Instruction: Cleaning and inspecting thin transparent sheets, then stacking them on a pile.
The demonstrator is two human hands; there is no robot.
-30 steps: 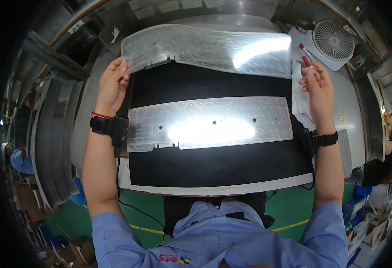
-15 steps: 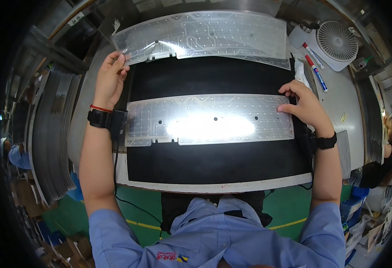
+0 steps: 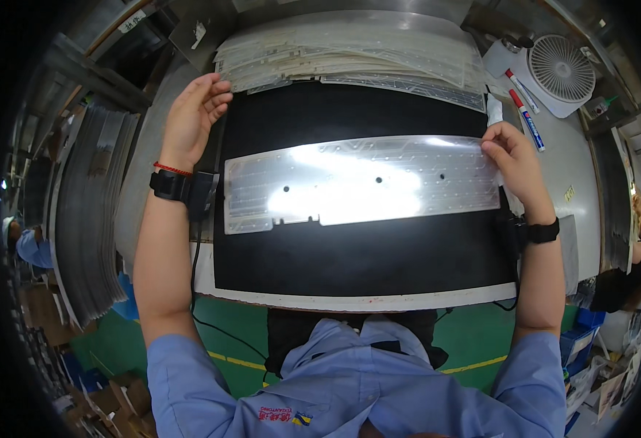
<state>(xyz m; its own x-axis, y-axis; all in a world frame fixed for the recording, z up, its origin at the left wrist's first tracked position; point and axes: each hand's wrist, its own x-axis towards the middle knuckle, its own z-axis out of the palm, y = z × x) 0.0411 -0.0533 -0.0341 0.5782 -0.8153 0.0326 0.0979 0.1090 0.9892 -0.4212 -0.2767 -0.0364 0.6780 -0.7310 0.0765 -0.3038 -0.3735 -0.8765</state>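
Note:
A long, see-through plastic circuit film [image 3: 349, 182] with small dark holes and a notched near edge lies slantwise over the black mat [image 3: 379, 255]. Thumb and fingers of my right hand [image 3: 514, 157] pinch its far right corner. Bright glare hides part of its printed traces. My left hand [image 3: 198, 120] hovers by the left end of a pile of similar films [image 3: 349, 58], fingers apart and holding nothing. Whether its fingertips touch the pile I cannot tell.
At the far right stand a white fan [image 3: 561, 69], a red-capped blue marker [image 3: 528, 124] and another red-capped marker [image 3: 521, 91]. Stacked grey sheets [image 3: 94, 204] rise left of the table. A dark cable [image 3: 222, 332] hangs by my left arm. Another person [image 3: 638, 248] is at the right.
My left hand has let go of the upper film, which now rests on the pile. My right hand has closed on the nearer film, whose right end has shifted away from me and to the right.

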